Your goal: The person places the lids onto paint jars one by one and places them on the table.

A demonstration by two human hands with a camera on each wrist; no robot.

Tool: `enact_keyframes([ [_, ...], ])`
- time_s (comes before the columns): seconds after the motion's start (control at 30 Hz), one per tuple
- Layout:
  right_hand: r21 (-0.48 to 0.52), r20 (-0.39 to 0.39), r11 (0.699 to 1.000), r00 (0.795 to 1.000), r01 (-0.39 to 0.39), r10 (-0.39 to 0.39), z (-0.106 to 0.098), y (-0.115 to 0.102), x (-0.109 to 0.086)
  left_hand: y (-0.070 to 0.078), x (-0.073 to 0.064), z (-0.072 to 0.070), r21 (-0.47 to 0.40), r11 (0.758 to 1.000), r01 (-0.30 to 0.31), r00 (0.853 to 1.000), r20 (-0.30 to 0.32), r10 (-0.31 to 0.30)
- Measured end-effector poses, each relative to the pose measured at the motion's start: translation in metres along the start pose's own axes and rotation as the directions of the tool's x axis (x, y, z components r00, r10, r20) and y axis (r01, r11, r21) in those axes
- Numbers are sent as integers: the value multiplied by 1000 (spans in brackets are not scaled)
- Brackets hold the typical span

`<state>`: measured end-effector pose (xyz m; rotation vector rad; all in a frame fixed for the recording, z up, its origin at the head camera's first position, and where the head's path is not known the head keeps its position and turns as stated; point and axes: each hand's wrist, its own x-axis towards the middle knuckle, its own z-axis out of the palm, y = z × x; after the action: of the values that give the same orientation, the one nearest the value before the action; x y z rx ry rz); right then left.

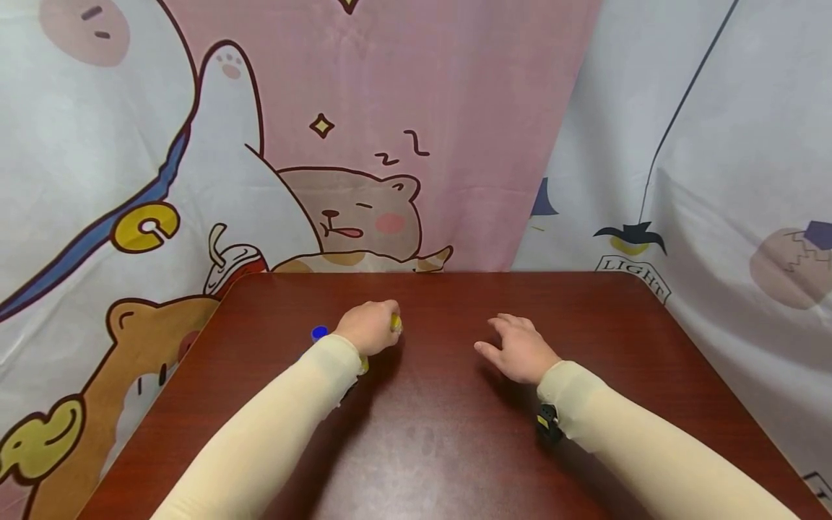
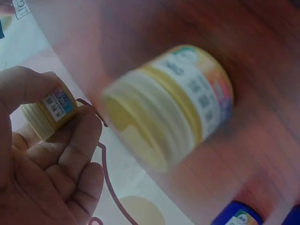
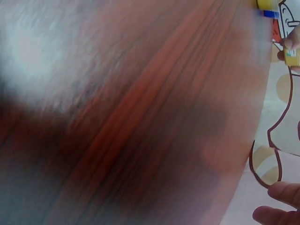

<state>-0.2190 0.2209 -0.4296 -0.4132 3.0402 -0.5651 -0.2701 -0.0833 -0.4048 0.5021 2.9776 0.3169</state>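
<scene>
My left hand (image 1: 369, 326) grips a small yellow paint jar (image 2: 58, 108) between thumb and fingers, over the left-middle of the table. Its printed label and pale ridged lid face the left wrist camera. Close to that wrist is a second yellow paint jar (image 2: 180, 101), mostly hidden by the sleeve in the head view. A blue paint jar (image 1: 319, 333) stands just left of the left hand; part of another blue jar (image 2: 293, 218) shows at the left wrist view's corner. Over the table's right half, my right hand (image 1: 518, 350) hovers with fingers spread and nothing in them.
The dark red-brown wooden table (image 1: 442, 448) has rounded far corners. Directly behind it hangs a curtain (image 1: 468, 144) with cartoon animals, continuing along both sides. Dark wrist cameras, one of them the right wrist device (image 1: 548, 421), sit under the sleeves.
</scene>
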Motion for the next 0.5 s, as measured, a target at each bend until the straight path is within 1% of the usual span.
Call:
enact_keyframes([
  [0.23,-33,7,999,999,-33,33,-3,8,2,-14,6,1,22,999,32,999,24,-33],
  [0.5,-21,16,996,996,-92,93,-11,14,2,-26,9,4,56,997,60,997,38,-62],
])
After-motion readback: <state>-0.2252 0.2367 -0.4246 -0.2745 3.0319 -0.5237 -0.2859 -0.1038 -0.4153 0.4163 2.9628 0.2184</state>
